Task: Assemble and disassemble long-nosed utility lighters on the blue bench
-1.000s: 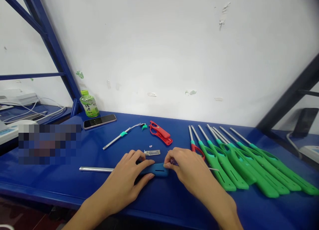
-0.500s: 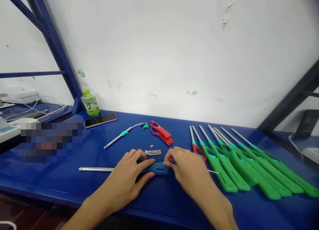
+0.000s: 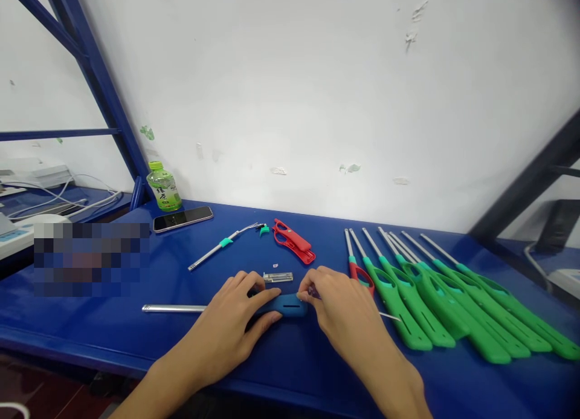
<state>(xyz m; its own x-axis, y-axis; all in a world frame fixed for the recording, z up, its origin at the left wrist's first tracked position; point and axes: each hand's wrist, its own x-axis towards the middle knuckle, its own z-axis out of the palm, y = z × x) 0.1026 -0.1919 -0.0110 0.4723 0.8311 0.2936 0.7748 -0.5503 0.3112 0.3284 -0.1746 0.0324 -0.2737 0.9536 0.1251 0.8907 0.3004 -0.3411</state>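
Note:
A blue long-nosed lighter (image 3: 292, 306) lies crosswise on the table, its metal tube (image 3: 174, 308) pointing left. My left hand (image 3: 242, 310) is closed round its middle, thumb below and fingers above. At the right end of the handle, the fingertips of my right hand (image 3: 335, 298) are pinched together and touch the edge. Inside that hand is a slim tool (image 3: 313, 292) with a purple handle, mostly hidden; its thin metal shaft (image 3: 389, 316) sticks out to the right. Just behind the blue lighter rests a clear fuel tank (image 3: 278, 277), with a tiny pinkish piece (image 3: 275, 265) beyond it.
Several green lighters (image 3: 444, 304) and a red one (image 3: 362, 277) lie in a row at the right. Farther back are an opened red casing (image 3: 292, 240) and a loose metal tube with wires (image 3: 212, 255). A phone (image 3: 183, 219) and green bottle (image 3: 164, 188) stand back left.
Almost nothing differs. Both hands keep the same hold, and the blue lighter has barely shifted.

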